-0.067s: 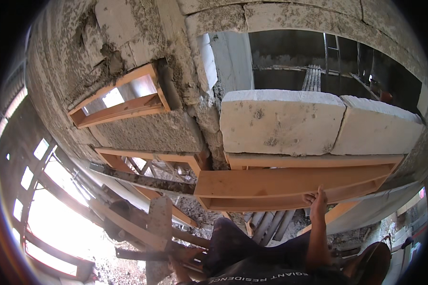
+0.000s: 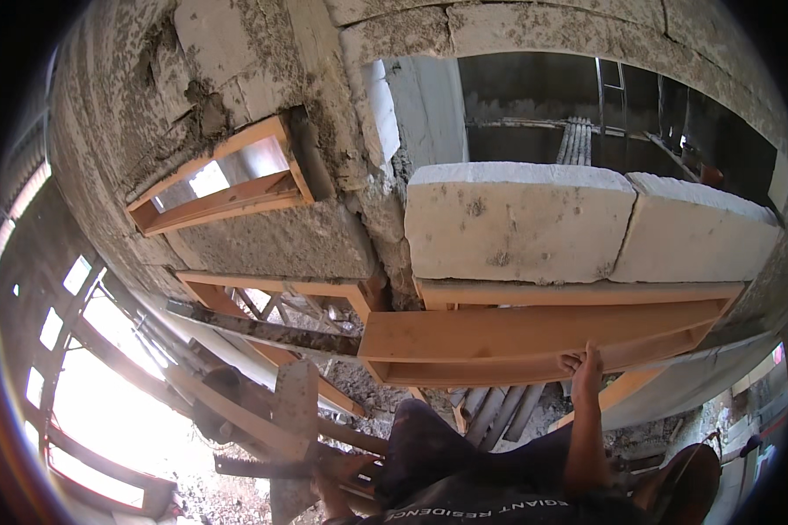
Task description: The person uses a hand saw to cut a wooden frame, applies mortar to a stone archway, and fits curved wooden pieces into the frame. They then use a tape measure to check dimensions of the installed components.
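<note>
An orange-brown rectangular wooden frame (image 2: 499,336) lies before me, against the wall and below two pale blocks (image 2: 521,223). My right hand (image 2: 581,366) grips its near edge, right of the middle, with the thumb up over the board and the fingers curled at the front. Low on the left, my left hand (image 2: 327,479) is closed on a handsaw (image 2: 258,467). The saw's dark toothed blade points left, away from my body. Part of its handle lies in shadow, and my left fingers are only partly visible.
Left of the frame, a mortar-crusted bar (image 2: 263,332) runs along the wall. A small wooden window frame (image 2: 228,188) is set in the rough wall. Upright planks (image 2: 295,407) stand near the saw. Several pipe-like poles (image 2: 499,413) lie below the frame, above a rubble-strewn floor.
</note>
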A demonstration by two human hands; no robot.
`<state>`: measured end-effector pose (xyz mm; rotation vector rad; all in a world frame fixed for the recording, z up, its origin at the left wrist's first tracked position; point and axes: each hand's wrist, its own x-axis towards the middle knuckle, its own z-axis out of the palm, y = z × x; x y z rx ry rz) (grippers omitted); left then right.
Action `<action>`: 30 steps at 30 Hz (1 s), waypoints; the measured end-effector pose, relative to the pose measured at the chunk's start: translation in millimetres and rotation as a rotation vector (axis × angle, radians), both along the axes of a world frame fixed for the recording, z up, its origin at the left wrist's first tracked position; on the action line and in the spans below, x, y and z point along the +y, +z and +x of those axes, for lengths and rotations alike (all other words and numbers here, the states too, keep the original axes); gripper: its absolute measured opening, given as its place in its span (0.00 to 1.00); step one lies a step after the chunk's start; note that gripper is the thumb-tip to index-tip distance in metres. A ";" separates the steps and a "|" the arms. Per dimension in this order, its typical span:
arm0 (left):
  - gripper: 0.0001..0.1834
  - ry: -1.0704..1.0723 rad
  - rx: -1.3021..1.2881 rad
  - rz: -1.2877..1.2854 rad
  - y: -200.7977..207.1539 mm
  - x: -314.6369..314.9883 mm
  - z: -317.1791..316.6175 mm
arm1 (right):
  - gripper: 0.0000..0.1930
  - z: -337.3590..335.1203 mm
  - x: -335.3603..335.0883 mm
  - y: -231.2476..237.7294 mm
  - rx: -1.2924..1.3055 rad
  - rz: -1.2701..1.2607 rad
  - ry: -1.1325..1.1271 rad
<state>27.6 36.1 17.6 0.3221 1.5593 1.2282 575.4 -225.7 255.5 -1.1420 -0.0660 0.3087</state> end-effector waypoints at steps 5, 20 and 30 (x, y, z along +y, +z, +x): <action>0.21 -0.155 -0.010 0.180 10.4 -11.2 -6.2 | 0.27 -4.0 11.3 -2.6 -0.008 0.038 0.009; 0.24 -0.168 0.242 0.606 268.2 -46.8 -57.0 | 0.30 -10.8 -7.8 -30.0 0.085 0.123 0.073; 0.09 -0.774 0.415 0.839 322.5 -31.1 108.6 | 0.31 -95.4 -15.9 14.8 -0.740 -0.271 0.058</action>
